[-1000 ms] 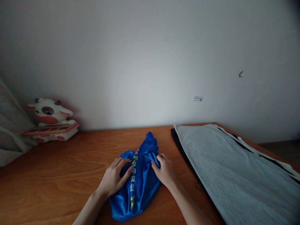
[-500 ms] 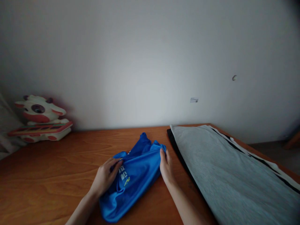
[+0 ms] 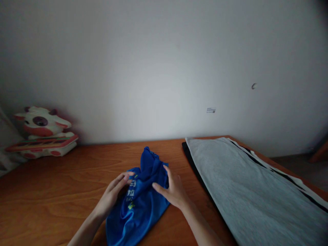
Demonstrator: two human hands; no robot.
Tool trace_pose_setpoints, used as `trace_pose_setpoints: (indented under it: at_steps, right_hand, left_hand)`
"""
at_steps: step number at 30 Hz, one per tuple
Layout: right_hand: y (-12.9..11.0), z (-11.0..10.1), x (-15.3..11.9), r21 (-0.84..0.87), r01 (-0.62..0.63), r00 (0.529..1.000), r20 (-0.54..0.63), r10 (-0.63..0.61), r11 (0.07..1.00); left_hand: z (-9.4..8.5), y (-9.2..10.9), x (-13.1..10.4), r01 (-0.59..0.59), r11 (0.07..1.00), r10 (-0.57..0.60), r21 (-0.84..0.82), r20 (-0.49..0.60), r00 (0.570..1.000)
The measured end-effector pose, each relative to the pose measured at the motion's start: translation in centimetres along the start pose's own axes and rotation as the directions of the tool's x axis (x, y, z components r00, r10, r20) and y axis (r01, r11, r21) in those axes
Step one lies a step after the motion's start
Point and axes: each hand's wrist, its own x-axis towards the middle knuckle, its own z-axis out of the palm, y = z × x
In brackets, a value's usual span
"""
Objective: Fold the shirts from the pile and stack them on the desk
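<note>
A crumpled blue cloth item (image 3: 143, 208), shiny, with white characters and a yellow-green mark, lies on the wooden table; its kind cannot be told for certain. My left hand (image 3: 112, 191) rests at its left edge beside the lettering, fingers stretched out and not closed on the fabric. Over the upper right part is my right hand (image 3: 173, 188), thumb and fingers spread apart around a bunched fold without pinching it. The top end of the cloth stands up in loose folds.
Flat grey cloth (image 3: 246, 181) with black and white edges lies along the right of the wooden table (image 3: 56, 194). At the far left stands a cow-shaped toy keyboard (image 3: 44, 133). Behind the table rises a white wall (image 3: 153, 75) with a small label (image 3: 211, 110).
My right hand has let go of the blue cloth's right corner and moved left, its fingers now spread. The stretched upper edge has collapsed into folds. The left hand's fingers have loosened.
</note>
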Motion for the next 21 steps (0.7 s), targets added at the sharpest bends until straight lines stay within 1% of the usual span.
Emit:
trace_pose_setpoints:
  at_steps: [2,4,6,8,10,11,13,15,16,18,20,21]
  right_hand:
    - [-0.5,-0.1,-0.3,-0.176,0.081,0.988,0.145,-0.056,0.981]
    - [-0.9,-0.2,-0.4,-0.258,0.103,0.980,0.194,-0.053,0.961]
    - [-1.1,-0.2,-0.2,-0.255,0.090,0.981,0.191,-0.041,0.963]
    - [-1.1,-0.1,-0.1,-0.201,0.065,0.986,0.162,-0.032,0.977]
    - [-0.8,0.1,0.1,-0.107,0.013,0.994,0.110,-0.001,0.994]
    - [-0.6,0.2,0.2,-0.052,-0.022,0.997,0.077,0.026,0.998]
    - [-0.1,0.4,0.4,0.065,-0.078,0.997,0.001,0.078,0.995]
    - [0.5,0.5,0.7,0.171,-0.107,0.987,-0.103,0.126,0.979]
    - [0.8,0.6,0.9,0.220,-0.118,0.974,-0.165,0.156,0.968]
    - [1.2,0.4,1.2,0.311,-0.140,0.930,-0.285,0.233,0.940]
    - [1.6,0.1,1.6,0.368,-0.152,0.888,-0.358,0.290,0.917]
    - [1.8,-0.2,1.7,0.384,-0.146,0.873,-0.383,0.301,0.912]
  left_hand:
    - [-0.7,-0.5,0.4,-0.010,1.000,0.010,0.010,-0.007,1.000]
    - [-1.4,-1.1,1.1,-0.068,0.991,0.077,0.115,-0.077,0.994]
    - [-2.1,-1.7,1.9,-0.110,0.967,0.149,0.232,-0.161,0.976]
    - [-2.8,-2.2,2.6,-0.108,0.949,0.179,0.298,-0.225,0.958]
    - [-3.4,-2.5,3.0,-0.095,0.936,0.188,0.339,-0.254,0.949]
    - [-3.6,-2.6,3.1,-0.102,0.927,0.202,0.361,-0.251,0.947]
    - [-3.8,-2.6,3.0,-0.143,0.895,0.249,0.424,-0.207,0.946]
    - [-3.7,-2.5,2.7,-0.187,0.828,0.293,0.529,-0.124,0.948]
    - [-3.5,-2.5,2.5,-0.209,0.777,0.310,0.594,-0.072,0.948]
    - [-3.1,-2.5,2.2,-0.250,0.651,0.337,0.716,0.022,0.941]
    - [-2.9,-2.6,2.1,-0.279,0.531,0.358,0.800,0.086,0.930]
    - [-2.8,-2.7,2.0,-0.284,0.489,0.361,0.825,0.105,0.927]
